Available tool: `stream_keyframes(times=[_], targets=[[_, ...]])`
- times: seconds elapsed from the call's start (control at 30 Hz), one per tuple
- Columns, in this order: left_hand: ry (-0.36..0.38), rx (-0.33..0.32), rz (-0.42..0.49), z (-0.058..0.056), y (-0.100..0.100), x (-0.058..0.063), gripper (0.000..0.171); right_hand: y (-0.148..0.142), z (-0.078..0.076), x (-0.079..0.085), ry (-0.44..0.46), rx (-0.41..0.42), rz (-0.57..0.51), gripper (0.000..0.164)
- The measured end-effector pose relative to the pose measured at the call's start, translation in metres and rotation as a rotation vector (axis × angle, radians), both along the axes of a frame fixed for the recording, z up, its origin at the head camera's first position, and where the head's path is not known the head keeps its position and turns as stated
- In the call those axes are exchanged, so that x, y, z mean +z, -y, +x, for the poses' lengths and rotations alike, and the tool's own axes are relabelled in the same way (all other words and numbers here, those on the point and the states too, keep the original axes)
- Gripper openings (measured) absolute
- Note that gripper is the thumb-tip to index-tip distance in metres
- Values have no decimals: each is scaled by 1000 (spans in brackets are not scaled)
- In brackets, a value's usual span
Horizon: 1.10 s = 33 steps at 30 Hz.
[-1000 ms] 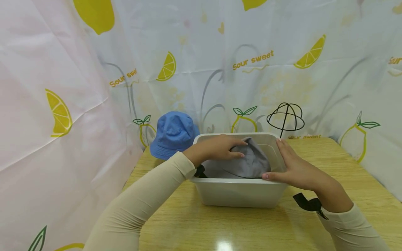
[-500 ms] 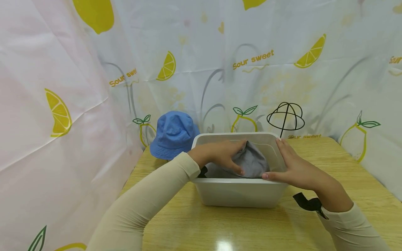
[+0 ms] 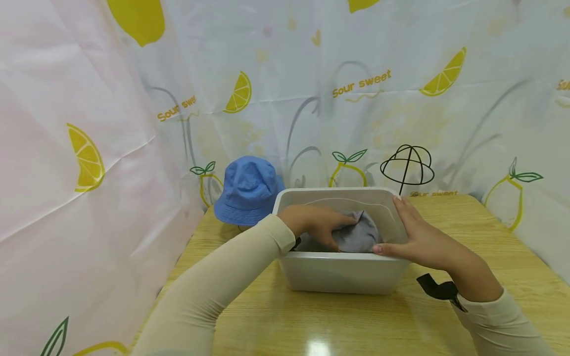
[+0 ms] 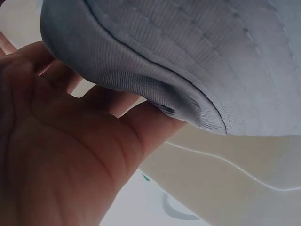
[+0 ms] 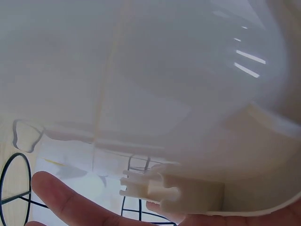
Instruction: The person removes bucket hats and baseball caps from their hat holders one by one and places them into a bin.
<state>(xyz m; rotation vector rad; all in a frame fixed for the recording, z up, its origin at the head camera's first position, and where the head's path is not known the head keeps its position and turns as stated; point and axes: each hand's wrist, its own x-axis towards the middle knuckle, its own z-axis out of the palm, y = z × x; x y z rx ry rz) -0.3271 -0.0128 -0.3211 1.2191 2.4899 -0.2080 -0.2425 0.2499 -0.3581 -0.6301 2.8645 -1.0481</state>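
Note:
A white plastic bin [image 3: 343, 274] stands mid-table, with a grey fabric hat [image 3: 358, 235] down inside it. My left hand [image 3: 318, 225] reaches into the bin, fingers extended over the hat and thumb on its near side. In the left wrist view, the hat's stitched brim [image 4: 155, 52] fills the top, and the fingers run behind it, their tips hidden. My right hand [image 3: 418, 240] rests on the bin's right end, thumb at the near rim and fingers along the side. A straight finger [image 5: 61, 195] shows in the right wrist view beside the bin's smooth wall [image 5: 155, 84].
A blue bucket hat [image 3: 249, 190] sits behind and left of the bin. A black wire hat stand [image 3: 406, 168] rises behind its right corner. Beneath is a wood-grain table [image 3: 276, 326]. A lemon-print sheet [image 3: 285, 74] hangs at the back and left.
My left hand has moved lower and slightly right, deeper into the bin. The grey hat sits lower and looks more bunched up. My right hand has kept its place.

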Motion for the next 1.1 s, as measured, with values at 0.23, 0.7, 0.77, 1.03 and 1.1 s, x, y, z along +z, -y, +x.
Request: stream_keyframes(times=[0.23,0.7,0.77,1.03,1.1], targets=[[1,-4,-51,2,-6,0,87,-2,3,1,35,-17,14,125],[-21,4,-97,1,-9,-4,85,-1,3,2,31,-20,38,124],[-19,11,-99,2,-9,-4,84,-1,3,2,32,-20,37,124],[-4,27,-100,3,-9,-3,84,-1,3,3,29,-18,36,124],[-1,29,-98,3,-9,-3,85,-1,3,3,27,-18,40,124]])
